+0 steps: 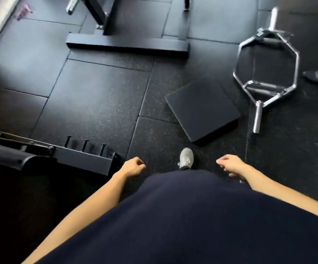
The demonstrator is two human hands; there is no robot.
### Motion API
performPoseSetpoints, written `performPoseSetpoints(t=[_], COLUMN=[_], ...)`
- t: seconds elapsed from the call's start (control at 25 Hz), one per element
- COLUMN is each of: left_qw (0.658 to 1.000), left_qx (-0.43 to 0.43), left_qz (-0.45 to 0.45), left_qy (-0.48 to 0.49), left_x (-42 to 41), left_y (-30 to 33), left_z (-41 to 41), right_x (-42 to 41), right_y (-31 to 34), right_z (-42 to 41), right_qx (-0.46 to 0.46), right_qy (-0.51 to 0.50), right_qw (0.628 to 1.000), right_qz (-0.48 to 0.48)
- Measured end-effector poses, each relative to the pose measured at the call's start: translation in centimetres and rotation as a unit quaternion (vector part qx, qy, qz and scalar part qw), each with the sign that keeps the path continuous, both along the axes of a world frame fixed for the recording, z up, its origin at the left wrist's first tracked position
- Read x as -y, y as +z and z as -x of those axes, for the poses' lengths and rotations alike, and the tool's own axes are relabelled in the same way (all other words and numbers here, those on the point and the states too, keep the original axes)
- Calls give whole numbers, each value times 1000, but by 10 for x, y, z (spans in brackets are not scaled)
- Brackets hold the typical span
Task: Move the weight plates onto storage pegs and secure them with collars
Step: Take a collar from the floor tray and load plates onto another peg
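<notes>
The flat black square foam pad [202, 109] lies skewed on the black speckled rubber tile floor [89, 96]. Bare floor stretches left of the pad to the low black steel rack with short upright pegs [83, 151]; just right of it lies the chrome hexagonal trap bar [266, 73]. Nearer than the pad, the left hand [132, 166] and right hand [230, 164] hang loosely curled, holding nothing. No weight plates show; the rack's left end is dark and hard to make out.
</notes>
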State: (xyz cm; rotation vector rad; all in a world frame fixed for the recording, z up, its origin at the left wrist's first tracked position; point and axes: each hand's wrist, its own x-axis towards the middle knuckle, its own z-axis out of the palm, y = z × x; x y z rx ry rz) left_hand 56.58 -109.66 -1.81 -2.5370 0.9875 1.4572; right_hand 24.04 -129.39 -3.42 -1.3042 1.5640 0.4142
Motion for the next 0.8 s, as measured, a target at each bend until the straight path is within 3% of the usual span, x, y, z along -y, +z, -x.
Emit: performPoseSetpoints(t=[0.32, 0.52, 0.8], left_qw=[975, 968, 968], left_qx=[-35, -97, -40], left_qz=[-13, -40, -12], left_qy=[218, 226, 248], left_x=[105, 172, 275], left_y=[-13, -42, 0], left_z=[-100, -194, -410], right_x=[211, 295, 410], right_y=[16, 8, 30], right_z=[-187, -325, -549], right_qx=[-12, -20, 23], right_qy=[217, 307, 347], right_qw=[976, 952, 934], right_qz=[10, 5, 75])
